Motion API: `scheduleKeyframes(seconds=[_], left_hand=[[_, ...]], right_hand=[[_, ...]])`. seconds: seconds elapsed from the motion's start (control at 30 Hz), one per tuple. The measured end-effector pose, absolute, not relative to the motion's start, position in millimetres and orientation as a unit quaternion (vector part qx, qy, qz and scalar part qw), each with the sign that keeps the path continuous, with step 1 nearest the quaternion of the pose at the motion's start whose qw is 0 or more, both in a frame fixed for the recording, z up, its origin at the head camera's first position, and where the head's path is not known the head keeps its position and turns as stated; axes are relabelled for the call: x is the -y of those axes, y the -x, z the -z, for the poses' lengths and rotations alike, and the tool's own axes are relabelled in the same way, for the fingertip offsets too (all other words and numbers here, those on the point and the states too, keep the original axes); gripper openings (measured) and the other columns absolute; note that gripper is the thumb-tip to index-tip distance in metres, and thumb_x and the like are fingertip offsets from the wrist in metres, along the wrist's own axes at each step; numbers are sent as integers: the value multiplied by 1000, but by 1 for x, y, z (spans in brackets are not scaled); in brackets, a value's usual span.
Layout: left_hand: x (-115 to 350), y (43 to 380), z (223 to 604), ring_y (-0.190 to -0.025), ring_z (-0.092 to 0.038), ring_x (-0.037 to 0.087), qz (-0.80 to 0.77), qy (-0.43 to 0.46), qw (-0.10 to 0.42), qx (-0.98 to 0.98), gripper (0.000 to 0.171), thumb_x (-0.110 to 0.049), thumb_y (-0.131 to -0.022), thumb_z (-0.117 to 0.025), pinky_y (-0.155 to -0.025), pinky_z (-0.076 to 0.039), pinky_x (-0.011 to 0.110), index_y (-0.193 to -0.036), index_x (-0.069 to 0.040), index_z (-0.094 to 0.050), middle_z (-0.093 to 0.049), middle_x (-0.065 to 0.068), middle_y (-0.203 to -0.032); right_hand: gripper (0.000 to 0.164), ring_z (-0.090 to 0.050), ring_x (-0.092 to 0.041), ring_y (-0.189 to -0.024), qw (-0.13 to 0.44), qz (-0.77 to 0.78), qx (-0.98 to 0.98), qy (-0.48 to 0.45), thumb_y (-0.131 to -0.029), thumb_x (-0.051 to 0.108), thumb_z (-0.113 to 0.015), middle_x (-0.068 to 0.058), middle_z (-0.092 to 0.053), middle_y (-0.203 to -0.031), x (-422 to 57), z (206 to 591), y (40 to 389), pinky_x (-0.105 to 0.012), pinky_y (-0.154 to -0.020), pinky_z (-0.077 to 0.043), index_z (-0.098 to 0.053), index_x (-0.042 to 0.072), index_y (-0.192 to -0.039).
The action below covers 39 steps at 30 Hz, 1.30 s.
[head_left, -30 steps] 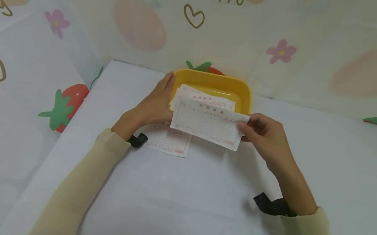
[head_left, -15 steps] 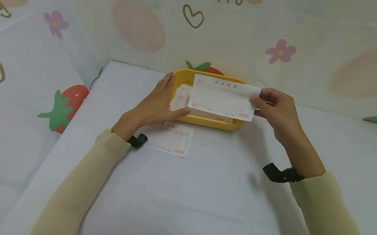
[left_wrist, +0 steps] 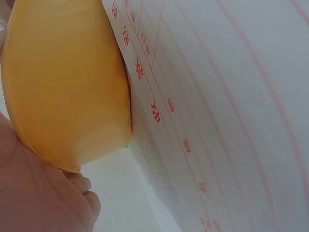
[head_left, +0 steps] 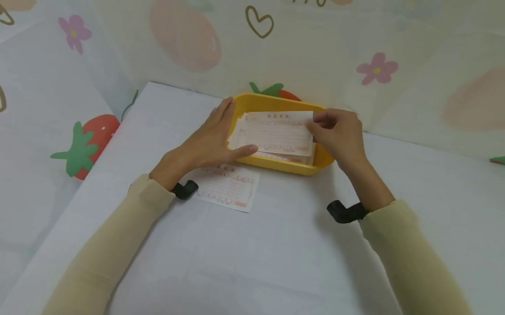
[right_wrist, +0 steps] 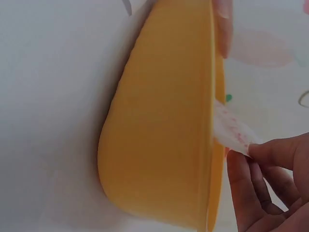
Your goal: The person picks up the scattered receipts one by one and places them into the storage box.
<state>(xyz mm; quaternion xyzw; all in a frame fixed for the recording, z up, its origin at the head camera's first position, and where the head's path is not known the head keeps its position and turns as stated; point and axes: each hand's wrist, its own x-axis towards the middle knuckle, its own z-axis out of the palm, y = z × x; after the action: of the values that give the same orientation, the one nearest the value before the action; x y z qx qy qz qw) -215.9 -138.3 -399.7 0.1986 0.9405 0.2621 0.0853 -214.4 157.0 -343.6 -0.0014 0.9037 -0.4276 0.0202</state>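
Observation:
My right hand (head_left: 339, 135) pinches the right end of a receipt slip (head_left: 282, 134) between thumb and fingers. This slip lies over other receipt slips (head_left: 242, 135) inside a yellow plastic tray (head_left: 283, 166). In the right wrist view, the pinched slip (right_wrist: 234, 128) bends up above the tray's rim. My left hand (head_left: 206, 140) holds the tray's left end, its thumb across the front rim and its fingers along the side. Another receipt slip (head_left: 228, 188) lies on the table in front of the tray, partly under my left hand and wrist.
White cloth covers the table (head_left: 270, 260). Right behind the tray stands a patterned backdrop (head_left: 317, 52) with fruit, flowers and hearts. Each wrist carries a black camera mount, the right one (head_left: 345, 212) above the cloth.
My right hand has carried the receipt slip from in front of the tray, up over its rim, then left and down onto the slips inside. My left hand stays in place.

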Motion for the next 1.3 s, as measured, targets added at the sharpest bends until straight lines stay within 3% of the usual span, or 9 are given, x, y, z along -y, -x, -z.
scheduleKeyframes(seconds=[0.17, 0.27, 0.47, 0.7, 0.93, 1.1, 1.3], left_hand=[[139, 215, 400, -169, 0, 28, -259, -199, 84, -941, 126, -80, -92, -55, -136, -18, 50, -169, -9, 13, 12, 10, -180], [138, 215, 400, -169, 1, 28, -258, -197, 86, -942, 126, -81, -92, -54, -137, -17, 50, -169, -9, 14, 13, 10, -180], [136, 213, 401, -169, 2, 27, -258, -195, 88, -942, 125, -82, -92, -53, -137, -17, 49, -169, -9, 14, 13, 10, -180], [137, 213, 400, -169, 3, 27, -253, -198, 90, -943, 126, -85, -91, -51, -137, -17, 50, -169, -10, 15, 14, 9, -180], [137, 213, 400, -169, 5, 28, -253, -193, 97, -943, 127, -87, -90, -49, -137, -15, 51, -169, -10, 16, 16, 9, -179], [135, 215, 401, -169, 6, 28, -249, -193, 97, -944, 127, -86, -91, -49, -137, -14, 50, -169, -9, 15, 17, 8, -179], [133, 216, 401, -169, 6, 29, -253, -192, 105, -942, 127, -85, -91, -50, -137, -14, 50, -168, -10, 17, 18, 7, -179]], right_hand=[[30, -71, -32, -99, 15, 385, -923, 8, -102, 20, -68, -20, -75, -118, -146, 349, 222, -38, -89, -64, -77, 0, -123], [30, -69, -33, -98, 8, 364, -931, 9, -101, 18, -69, -22, -76, -114, -142, 353, 225, -44, -90, -63, -76, -1, -122], [32, -69, -33, -98, 0, 328, -945, 4, -101, 18, -70, -21, -74, -113, -138, 356, 229, -45, -90, -65, -69, -3, -125], [60, -70, -37, -111, 57, 316, -947, 1, -104, 30, -64, -23, -68, -135, -130, 350, 227, -50, -98, -63, -48, -1, -153], [75, -51, -39, -145, 105, 301, -947, 33, -104, 34, -63, -20, -47, -163, -125, 342, 224, -55, -123, -44, -32, 1, -164], [73, -44, -37, -151, 86, 292, -949, 77, -102, 33, -67, -19, -47, -164, -125, 337, 213, -54, -129, -37, -38, 2, -162], [65, -45, -35, -150, 53, 303, -941, 140, -101, 30, -70, -18, -51, -159, -124, 335, 195, -54, -129, -36, -48, 1, -154]])
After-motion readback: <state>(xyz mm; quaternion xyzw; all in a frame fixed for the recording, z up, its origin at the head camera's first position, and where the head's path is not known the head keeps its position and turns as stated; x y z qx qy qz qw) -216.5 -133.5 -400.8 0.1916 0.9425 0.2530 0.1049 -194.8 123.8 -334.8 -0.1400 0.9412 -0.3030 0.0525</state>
